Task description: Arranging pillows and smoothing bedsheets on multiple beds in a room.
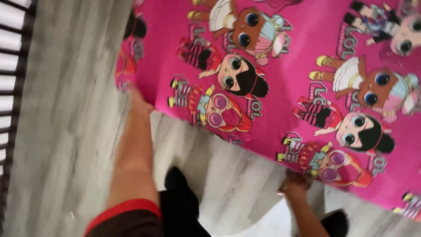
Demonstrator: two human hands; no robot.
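Observation:
A bright pink sheet [298, 52] printed with cartoon dolls covers the upper right of the head view, its edge hanging over a grey wood-look floor [66, 109]. My left hand [137, 102] reaches to the sheet's near edge at the left; its fingers are hidden under the fabric. At the lower right, my right hand [294, 181] is closed on the sheet's edge. The left arm has a dark sleeve with a red cuff [123, 210].
Dark bars of a frame or railing [11, 87] run down the far left edge. My dark-clad legs and foot [180, 197] stand on the floor below the sheet. A pale patch [267, 221] lies at the bottom centre.

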